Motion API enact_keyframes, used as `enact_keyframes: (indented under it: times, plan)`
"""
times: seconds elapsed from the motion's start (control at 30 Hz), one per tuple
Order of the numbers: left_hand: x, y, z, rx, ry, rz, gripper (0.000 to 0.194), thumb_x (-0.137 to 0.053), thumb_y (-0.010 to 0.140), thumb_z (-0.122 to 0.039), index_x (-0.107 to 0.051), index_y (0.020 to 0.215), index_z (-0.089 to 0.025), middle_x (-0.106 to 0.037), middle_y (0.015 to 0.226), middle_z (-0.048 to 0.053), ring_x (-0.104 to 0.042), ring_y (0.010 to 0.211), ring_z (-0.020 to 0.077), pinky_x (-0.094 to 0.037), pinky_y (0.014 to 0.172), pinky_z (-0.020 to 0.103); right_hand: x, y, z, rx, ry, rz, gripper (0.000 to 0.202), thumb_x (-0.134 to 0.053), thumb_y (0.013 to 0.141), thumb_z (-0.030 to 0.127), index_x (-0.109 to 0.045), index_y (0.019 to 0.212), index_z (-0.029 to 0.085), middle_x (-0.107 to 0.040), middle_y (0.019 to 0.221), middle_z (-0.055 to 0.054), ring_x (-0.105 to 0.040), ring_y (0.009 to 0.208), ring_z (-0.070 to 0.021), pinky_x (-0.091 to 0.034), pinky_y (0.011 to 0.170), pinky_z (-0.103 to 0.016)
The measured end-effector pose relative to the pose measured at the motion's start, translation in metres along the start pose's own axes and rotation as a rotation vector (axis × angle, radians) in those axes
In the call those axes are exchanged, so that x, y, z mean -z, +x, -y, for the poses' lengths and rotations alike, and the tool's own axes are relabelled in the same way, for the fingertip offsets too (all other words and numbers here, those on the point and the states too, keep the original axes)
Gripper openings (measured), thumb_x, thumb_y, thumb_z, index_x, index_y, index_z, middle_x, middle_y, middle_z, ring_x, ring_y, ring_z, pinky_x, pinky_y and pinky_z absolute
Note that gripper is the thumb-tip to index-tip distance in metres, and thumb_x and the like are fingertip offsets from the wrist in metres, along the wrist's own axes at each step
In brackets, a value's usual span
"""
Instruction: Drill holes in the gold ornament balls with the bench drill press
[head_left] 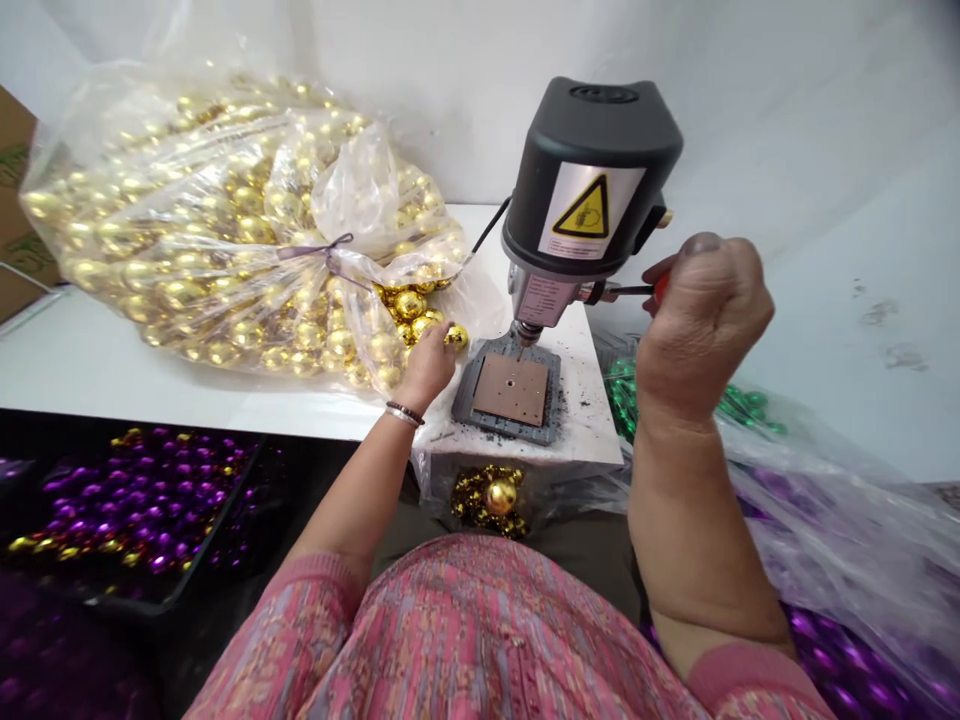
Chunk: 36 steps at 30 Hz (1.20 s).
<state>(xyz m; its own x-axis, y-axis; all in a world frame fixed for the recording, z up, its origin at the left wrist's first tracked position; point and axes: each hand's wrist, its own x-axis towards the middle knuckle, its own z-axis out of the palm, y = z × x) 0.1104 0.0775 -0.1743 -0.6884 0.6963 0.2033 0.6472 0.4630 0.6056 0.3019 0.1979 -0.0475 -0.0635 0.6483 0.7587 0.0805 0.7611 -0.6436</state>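
My left hand (pixel 430 368) is closed with its thumb and fingers around a shiny gold ball (pixel 457 337), beside the mouth of a big clear plastic bag (pixel 247 240) full of gold balls. My right hand (pixel 701 325) is wrapped round the lever (pixel 630 290) of a small drill press; a bit of its red knob (pixel 661 288) shows between the fingers. The drill press (pixel 600 150) has a black motor housing with a yellow warning label. Its bit points down at a brown square plate (pixel 511 388) with a small hole, lying on the grey base (pixel 541 433).
Dark shavings lie on the white table (pixel 585 440) around the base. A container (pixel 501 495) with gold balls sits below the table's front edge. Purple balls fill a black crate (pixel 150 500) at lower left. Plastic-covered green balls (pixel 750 405) and purple balls (pixel 847 640) are at right.
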Motion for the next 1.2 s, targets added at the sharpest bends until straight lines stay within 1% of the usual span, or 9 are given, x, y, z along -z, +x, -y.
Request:
enact_keyframes:
  times: [0.13, 0.23, 0.4, 0.5, 0.57, 0.7, 0.77, 0.97, 1.2]
  plan:
    - [-0.008, 0.020, 0.001, -0.011, 0.243, 0.114, 0.061, -0.046, 0.087, -0.006, -0.046, 0.147, -0.014, -0.051, 0.150, 0.016, -0.055, 0.131, 0.0266, -0.046, 0.109, 0.038, 0.002, -0.003, 0.000, 0.001, 0.019, 0.013, 0.039, -0.039, 0.098, 0.044, -0.041, 0.066, 0.020, -0.046, 0.060, 0.004, -0.044, 0.055, -0.0071, -0.038, 0.056, -0.026]
    - [-0.014, 0.024, 0.000, 0.023, 0.370, 0.192, 0.058, -0.046, 0.088, -0.010, -0.046, 0.146, -0.014, -0.047, 0.151, 0.018, -0.059, 0.125, 0.0295, -0.050, 0.103, 0.041, 0.003, -0.005, 0.000, -0.008, 0.024, 0.014, 0.041, -0.040, 0.098, 0.046, -0.043, 0.066, 0.020, -0.046, 0.060, 0.004, -0.044, 0.057, -0.0070, -0.039, 0.055, -0.026]
    - [-0.017, 0.019, 0.004, 0.088, 0.406, 0.132, 0.052, -0.059, 0.086, -0.024, -0.052, 0.137, -0.016, -0.056, 0.140, 0.017, -0.062, 0.118, 0.0307, -0.052, 0.094, 0.039, 0.003, -0.007, 0.000, 0.018, 0.033, 0.023, 0.043, -0.040, 0.098, 0.048, -0.045, 0.067, 0.020, -0.041, 0.059, 0.005, -0.043, 0.057, -0.0060, -0.039, 0.056, -0.025]
    - [-0.009, 0.009, 0.009, 0.074, 0.237, 0.047, 0.050, -0.066, 0.082, -0.029, -0.057, 0.130, -0.015, -0.064, 0.126, 0.015, -0.062, 0.115, 0.0280, -0.050, 0.093, 0.035, 0.003, -0.008, -0.001, 0.014, 0.026, 0.020, 0.043, -0.038, 0.099, 0.048, -0.045, 0.068, 0.019, -0.041, 0.060, 0.005, -0.043, 0.058, -0.0054, -0.039, 0.058, -0.025]
    - [-0.002, -0.001, 0.010, 0.097, -0.018, 0.025, 0.050, -0.067, 0.081, -0.034, -0.059, 0.127, -0.015, -0.069, 0.115, 0.012, -0.065, 0.103, 0.0234, -0.051, 0.087, 0.032, 0.003, -0.009, -0.001, 0.021, 0.020, 0.024, 0.043, -0.037, 0.099, 0.048, -0.045, 0.069, 0.019, -0.042, 0.061, 0.004, -0.045, 0.059, -0.0055, -0.041, 0.059, -0.025]
    - [0.006, -0.017, 0.005, 0.229, -0.647, 0.225, 0.041, -0.058, 0.087, -0.046, -0.066, 0.117, -0.019, -0.072, 0.100, 0.006, -0.063, 0.074, 0.0121, -0.049, 0.066, 0.024, 0.003, -0.010, -0.002, 0.025, 0.000, 0.023, 0.043, -0.035, 0.099, 0.049, -0.045, 0.070, 0.019, -0.043, 0.063, 0.003, -0.047, 0.061, -0.0064, -0.043, 0.060, -0.025]
    - [0.004, -0.022, 0.001, 0.308, -0.814, 0.323, 0.035, -0.058, 0.088, -0.043, -0.068, 0.112, -0.020, -0.073, 0.101, 0.006, -0.062, 0.068, 0.0086, -0.047, 0.061, 0.021, 0.003, -0.011, -0.002, 0.015, -0.012, 0.022, 0.043, -0.034, 0.099, 0.050, -0.044, 0.070, 0.020, -0.042, 0.063, 0.003, -0.047, 0.061, -0.0067, -0.043, 0.060, -0.025]
    - [-0.009, -0.023, -0.016, 0.422, -0.845, 0.401, 0.036, -0.063, 0.086, -0.032, -0.064, 0.119, -0.018, -0.074, 0.106, 0.009, -0.067, 0.070, 0.0089, -0.043, 0.054, 0.018, 0.005, -0.011, 0.001, 0.030, -0.023, 0.033, 0.046, -0.033, 0.099, 0.052, -0.045, 0.069, 0.019, -0.040, 0.061, 0.004, -0.043, 0.058, -0.0060, -0.038, 0.060, -0.025]
    - [-0.015, -0.024, -0.042, 0.339, -0.659, 0.401, 0.041, -0.067, 0.084, -0.030, -0.060, 0.122, -0.016, -0.071, 0.106, 0.007, -0.061, 0.058, 0.0070, -0.044, 0.052, 0.021, 0.007, -0.011, 0.002, 0.026, -0.028, 0.059, 0.042, -0.035, 0.099, 0.047, -0.048, 0.071, 0.018, -0.043, 0.063, 0.004, -0.042, 0.060, -0.0060, -0.035, 0.062, -0.025]
